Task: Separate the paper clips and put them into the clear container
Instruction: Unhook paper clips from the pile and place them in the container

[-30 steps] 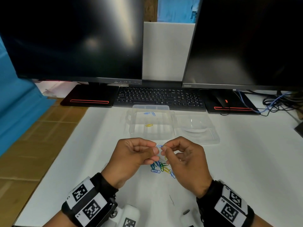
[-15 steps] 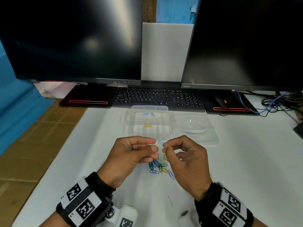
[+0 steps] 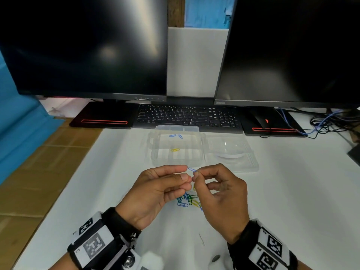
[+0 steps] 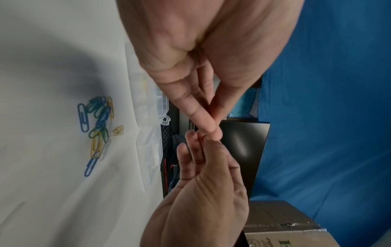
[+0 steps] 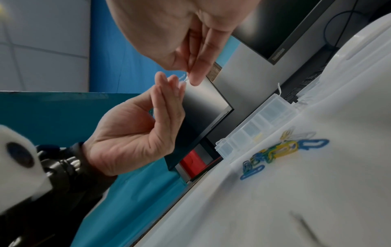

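Note:
A small blue paper clip (image 3: 192,169) is held above the table, pinched between the fingertips of both hands. My left hand (image 3: 186,172) closes thumb and fingers on its left end. My right hand (image 3: 195,174) pinches the right end. In the wrist views the clip is mostly hidden by the left hand (image 4: 211,130) and right hand (image 5: 194,78). Below the hands lies a tangled pile of clips (image 3: 188,200) in blue, green and yellow. Just beyond stands the clear container (image 3: 155,152), holding two blue clips (image 3: 175,135) and a yellow clip (image 3: 175,150).
The container's clear lid (image 3: 251,164) lies open to its right. A black keyboard (image 3: 187,117), two dark monitors and a mouse (image 3: 262,120) stand behind. Cables (image 3: 327,123) trail at the far right. The table's left edge (image 3: 64,188) borders a brown floor.
Both hands have stayed together at the blue clip and drifted slightly toward the container. The pile on the table has not moved.

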